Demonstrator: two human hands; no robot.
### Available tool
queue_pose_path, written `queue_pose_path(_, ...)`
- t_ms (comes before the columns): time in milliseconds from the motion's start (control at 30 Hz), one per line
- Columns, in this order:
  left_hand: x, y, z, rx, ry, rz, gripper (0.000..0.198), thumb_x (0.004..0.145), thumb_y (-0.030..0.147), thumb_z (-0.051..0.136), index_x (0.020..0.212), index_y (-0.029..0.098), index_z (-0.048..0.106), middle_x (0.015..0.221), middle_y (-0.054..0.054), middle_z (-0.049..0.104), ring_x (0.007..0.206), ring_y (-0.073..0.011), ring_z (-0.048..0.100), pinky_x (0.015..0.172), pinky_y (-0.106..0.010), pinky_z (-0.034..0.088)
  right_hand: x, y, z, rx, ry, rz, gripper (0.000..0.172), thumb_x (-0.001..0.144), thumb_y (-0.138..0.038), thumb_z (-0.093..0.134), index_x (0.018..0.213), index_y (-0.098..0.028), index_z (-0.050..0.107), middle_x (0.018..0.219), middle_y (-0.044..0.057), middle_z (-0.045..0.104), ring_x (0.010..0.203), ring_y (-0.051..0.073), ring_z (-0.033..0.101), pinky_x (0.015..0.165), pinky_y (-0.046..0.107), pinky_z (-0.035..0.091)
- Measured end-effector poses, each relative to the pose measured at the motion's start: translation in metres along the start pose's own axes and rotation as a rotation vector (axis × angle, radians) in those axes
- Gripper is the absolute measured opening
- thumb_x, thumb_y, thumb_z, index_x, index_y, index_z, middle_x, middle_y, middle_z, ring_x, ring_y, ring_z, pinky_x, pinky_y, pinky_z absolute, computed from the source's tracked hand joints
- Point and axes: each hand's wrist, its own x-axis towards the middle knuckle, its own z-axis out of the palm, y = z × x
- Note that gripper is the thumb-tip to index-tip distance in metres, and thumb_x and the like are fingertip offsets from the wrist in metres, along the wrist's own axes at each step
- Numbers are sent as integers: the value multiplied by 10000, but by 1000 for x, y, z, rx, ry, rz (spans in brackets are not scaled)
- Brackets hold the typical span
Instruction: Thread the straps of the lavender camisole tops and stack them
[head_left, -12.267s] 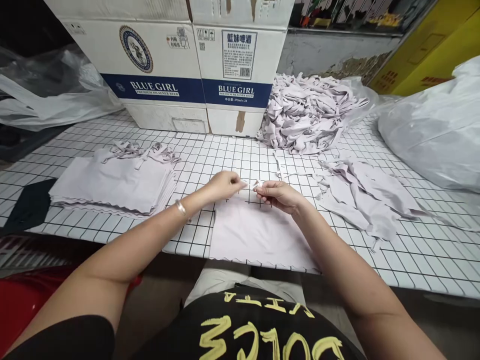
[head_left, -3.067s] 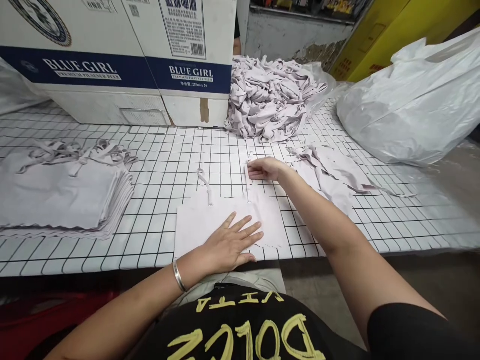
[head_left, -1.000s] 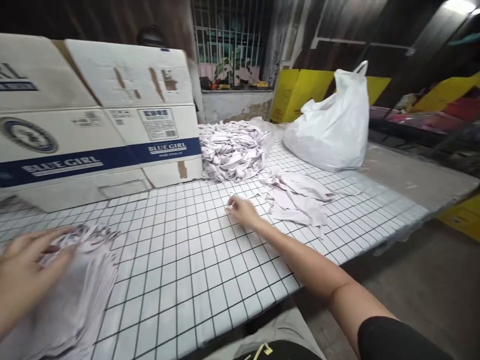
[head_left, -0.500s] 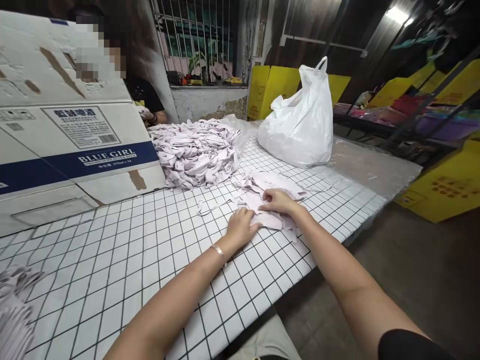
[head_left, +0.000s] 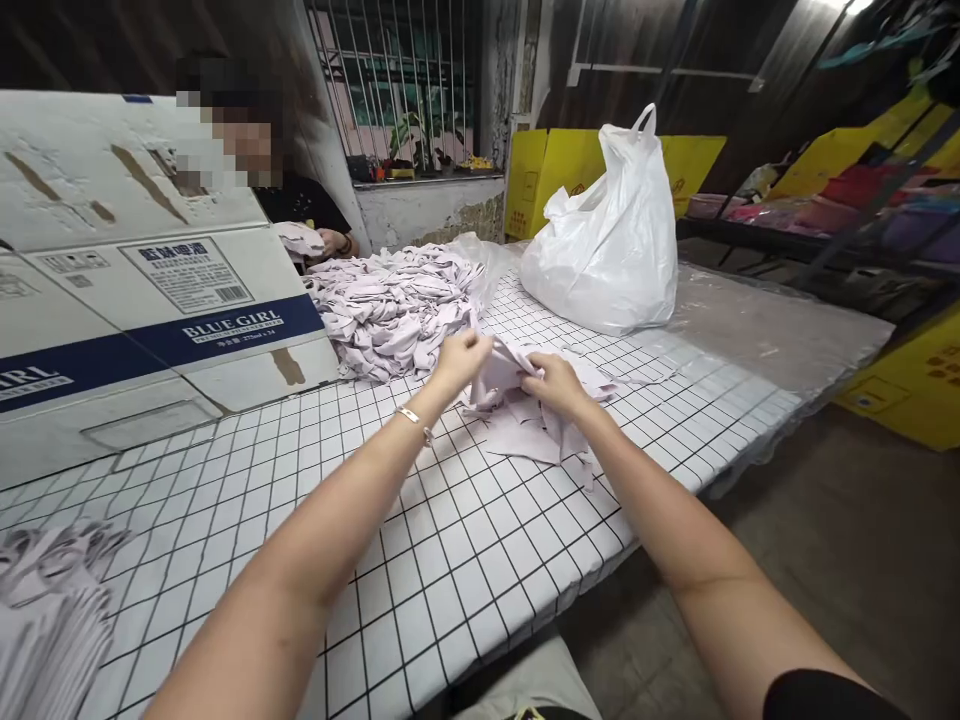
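Pale pink fabric pieces (head_left: 525, 428) lie on the checked tablecloth (head_left: 420, 520) in front of me. My left hand (head_left: 463, 362) pinches the raised edge of one piece at its left. The same piece is gripped on its right by my right hand (head_left: 553, 384), thumb and fingers pressed together. Between the hands the cloth is lifted off the table, while other pieces stay flat below. Just beyond and to the left is a large heap of the same pale fabric (head_left: 397, 305).
A white plastic bag (head_left: 607, 240) stands behind the fabric. At left is a beer carton (head_left: 150, 280), with a person (head_left: 307, 215) behind it holding cloth. Stacked pale fabric (head_left: 56, 620) lies at the lower left. Yellow boxes (head_left: 911, 385) stand at right.
Both hands were down on the fabric; my left hand has risen and moved away from me, and a piece is now lifted between them. The view has shifted slightly.
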Motion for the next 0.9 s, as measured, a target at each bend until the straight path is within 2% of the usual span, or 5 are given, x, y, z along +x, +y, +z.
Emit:
queue_pose_path(167, -5, 54, -113, -311, 80, -100, 179, 725, 269, 662, 669, 134, 559, 606, 11, 469, 554, -94, 411, 510, -219, 310, 22, -43, -35, 627, -148, 33, 206, 676, -183, 612, 881, -190, 600, 793, 3, 665, 723, 168, 604, 658, 263, 446)
queue_pose_path(400, -115, 56, -224, -500, 130, -393, 217, 734, 205, 627, 915, 90, 664, 802, -67, 653, 704, -165, 588, 603, -243, 494, 2, -106, -44, 953, -710, 167, 394, 627, -282, 766, 971, -202, 593, 694, -21, 613, 554, 119, 543, 503, 221, 416)
queue_pose_path(500, -169, 0, -232, -540, 162, -646, 219, 754, 227, 628, 933, 104, 654, 815, -80, 677, 723, -191, 619, 624, -278, 532, -5, -109, -8, 729, -830, 126, 345, 646, -264, 756, 953, -189, 617, 646, -29, 582, 530, 102, 497, 490, 211, 372)
queue_pose_path(667, -242, -98, -213, -620, 217, -879, 201, 722, 164, 678, 899, 132, 587, 772, -49, 640, 658, -149, 611, 623, -280, 542, -24, -114, 68, 183, -535, 31, 179, 665, -159, 695, 824, -192, 619, 867, 35, 652, 738, 155, 566, 639, 266, 421)
queue_pose_path(900, -273, -112, -209, 55, 37, -577, 733, 560, 239, 829, 1235, 252, 544, 1215, -84, 555, 1068, -265, 588, 913, -388, 497, -99, -152, 92, 164, -645, -200, 266, 699, -397, 719, 823, -224, 560, 848, 22, 629, 764, 186, 566, 656, 288, 420)
